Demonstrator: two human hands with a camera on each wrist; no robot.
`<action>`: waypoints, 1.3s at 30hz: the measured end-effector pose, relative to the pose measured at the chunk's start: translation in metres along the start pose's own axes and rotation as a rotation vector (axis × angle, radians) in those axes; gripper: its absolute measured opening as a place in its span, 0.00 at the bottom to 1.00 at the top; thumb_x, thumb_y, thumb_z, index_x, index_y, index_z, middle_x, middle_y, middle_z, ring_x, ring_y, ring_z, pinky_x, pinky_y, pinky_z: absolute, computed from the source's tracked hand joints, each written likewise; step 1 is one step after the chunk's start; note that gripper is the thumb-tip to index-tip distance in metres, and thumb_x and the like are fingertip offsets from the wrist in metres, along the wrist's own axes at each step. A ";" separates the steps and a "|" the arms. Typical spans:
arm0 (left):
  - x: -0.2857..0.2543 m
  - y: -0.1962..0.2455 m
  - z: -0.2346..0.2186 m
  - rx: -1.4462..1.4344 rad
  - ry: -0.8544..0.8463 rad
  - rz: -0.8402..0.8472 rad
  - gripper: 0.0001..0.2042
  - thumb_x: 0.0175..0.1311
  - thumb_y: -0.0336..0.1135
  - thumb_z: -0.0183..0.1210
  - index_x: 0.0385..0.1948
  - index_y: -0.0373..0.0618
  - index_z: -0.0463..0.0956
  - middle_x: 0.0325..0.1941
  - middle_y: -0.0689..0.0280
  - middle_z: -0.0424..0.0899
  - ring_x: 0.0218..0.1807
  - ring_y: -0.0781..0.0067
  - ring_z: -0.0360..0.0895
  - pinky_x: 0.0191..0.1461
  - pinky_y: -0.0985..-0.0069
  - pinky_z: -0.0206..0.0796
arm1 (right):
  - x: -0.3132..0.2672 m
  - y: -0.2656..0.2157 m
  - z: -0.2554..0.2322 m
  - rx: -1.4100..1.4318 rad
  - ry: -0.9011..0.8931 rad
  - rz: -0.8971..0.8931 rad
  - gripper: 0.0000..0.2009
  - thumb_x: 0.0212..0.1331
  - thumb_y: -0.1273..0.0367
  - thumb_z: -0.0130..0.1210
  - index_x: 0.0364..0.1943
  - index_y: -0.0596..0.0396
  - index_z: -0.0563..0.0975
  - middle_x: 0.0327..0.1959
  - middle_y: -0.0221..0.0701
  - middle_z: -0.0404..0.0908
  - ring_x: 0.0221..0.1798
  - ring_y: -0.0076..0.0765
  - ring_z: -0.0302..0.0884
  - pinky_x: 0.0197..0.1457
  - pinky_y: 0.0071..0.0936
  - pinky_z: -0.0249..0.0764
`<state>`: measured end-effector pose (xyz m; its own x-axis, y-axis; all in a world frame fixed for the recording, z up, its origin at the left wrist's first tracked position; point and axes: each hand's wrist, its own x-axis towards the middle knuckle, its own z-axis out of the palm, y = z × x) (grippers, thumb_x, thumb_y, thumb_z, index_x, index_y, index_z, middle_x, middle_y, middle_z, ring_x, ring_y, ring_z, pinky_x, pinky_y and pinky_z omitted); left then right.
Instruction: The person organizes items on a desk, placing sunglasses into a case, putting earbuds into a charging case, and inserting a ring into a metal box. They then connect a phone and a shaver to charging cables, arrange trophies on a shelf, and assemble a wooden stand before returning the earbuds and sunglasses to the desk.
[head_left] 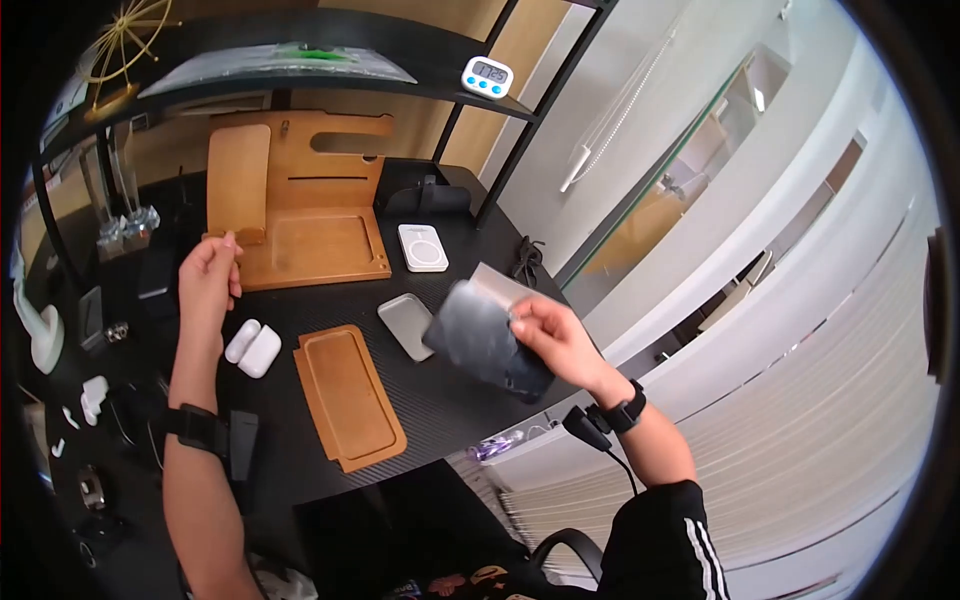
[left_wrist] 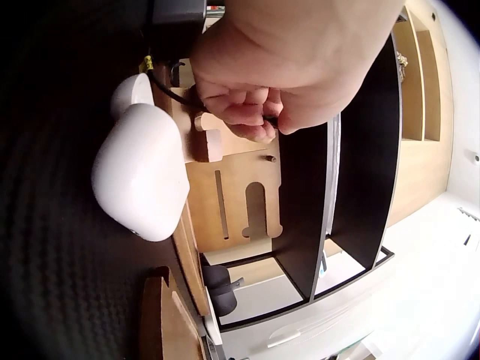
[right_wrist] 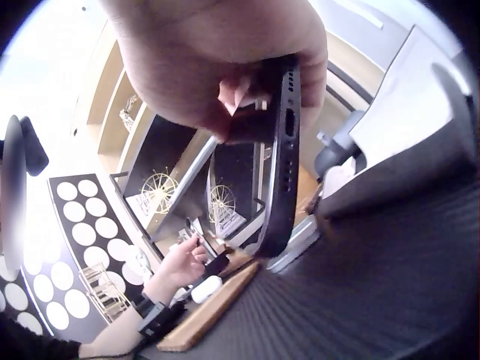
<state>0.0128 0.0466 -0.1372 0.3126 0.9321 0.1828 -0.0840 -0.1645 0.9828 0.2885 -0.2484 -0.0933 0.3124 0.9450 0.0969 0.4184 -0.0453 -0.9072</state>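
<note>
My right hand [head_left: 560,345] grips a dark phone [head_left: 480,345] by its edge, raised over the right side of the desk. Its charging port and speaker holes show in the right wrist view on the phone's end [right_wrist: 283,150]. My left hand [head_left: 208,280] is at the front left of a wooden docking stand [head_left: 320,250], fingers curled and thumb against them. A thin black cable [left_wrist: 166,88] runs up to those fingers in the left wrist view, and a small dark tip shows in the pinch. A white earbud case [head_left: 262,352] stands near the left wrist.
A loose wooden tray [head_left: 350,400] lies on the black desk, with a small grey metal tray [head_left: 407,326] beyond it. A white magnetic power bank [head_left: 422,248] lies right of the stand. Above is a black shelf [head_left: 440,95] with a white timer [head_left: 487,76].
</note>
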 end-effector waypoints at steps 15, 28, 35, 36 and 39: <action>0.004 -0.005 -0.004 -0.013 0.045 -0.107 0.12 0.67 0.45 0.49 0.26 0.51 0.72 0.15 0.79 0.64 0.16 0.91 0.61 0.16 0.91 0.46 | -0.019 0.024 0.034 -0.716 -0.038 -0.213 0.11 0.62 0.68 0.46 0.46 0.54 0.72 0.37 0.42 0.77 0.35 0.51 0.76 0.39 0.40 0.73; 0.002 -0.005 -0.005 -0.023 0.043 -0.119 0.11 0.66 0.45 0.50 0.26 0.52 0.72 0.16 0.80 0.65 0.17 0.92 0.61 0.16 0.91 0.46 | 0.011 0.039 0.012 -0.866 -0.065 -0.395 0.09 0.59 0.66 0.47 0.40 0.52 0.74 0.28 0.38 0.74 0.30 0.49 0.74 0.32 0.39 0.71; 0.000 -0.002 -0.005 -0.053 0.063 -0.107 0.10 0.67 0.44 0.49 0.28 0.52 0.71 0.17 0.80 0.66 0.18 0.91 0.63 0.18 0.90 0.48 | 0.011 0.028 0.004 -0.913 -0.129 -0.425 0.10 0.57 0.67 0.52 0.41 0.54 0.75 0.34 0.38 0.71 0.38 0.48 0.72 0.43 0.37 0.70; 0.001 -0.002 -0.005 -0.063 0.074 -0.113 0.10 0.67 0.43 0.49 0.28 0.52 0.71 0.17 0.80 0.66 0.18 0.91 0.63 0.18 0.90 0.48 | 0.010 0.025 0.003 -0.958 -0.121 -0.441 0.10 0.56 0.68 0.53 0.41 0.54 0.75 0.36 0.38 0.71 0.39 0.48 0.72 0.44 0.37 0.70; 0.003 -0.005 -0.006 -0.104 0.102 -0.099 0.10 0.66 0.43 0.49 0.28 0.50 0.72 0.17 0.77 0.70 0.18 0.88 0.66 0.17 0.89 0.51 | 0.016 0.009 0.007 -0.952 -0.169 -0.469 0.12 0.52 0.69 0.56 0.41 0.54 0.76 0.43 0.39 0.72 0.46 0.47 0.72 0.49 0.36 0.70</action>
<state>0.0080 0.0519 -0.1414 0.2266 0.9710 0.0767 -0.1570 -0.0414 0.9867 0.2908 -0.2316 -0.1026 -0.1433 0.9629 0.2286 0.9812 0.1685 -0.0946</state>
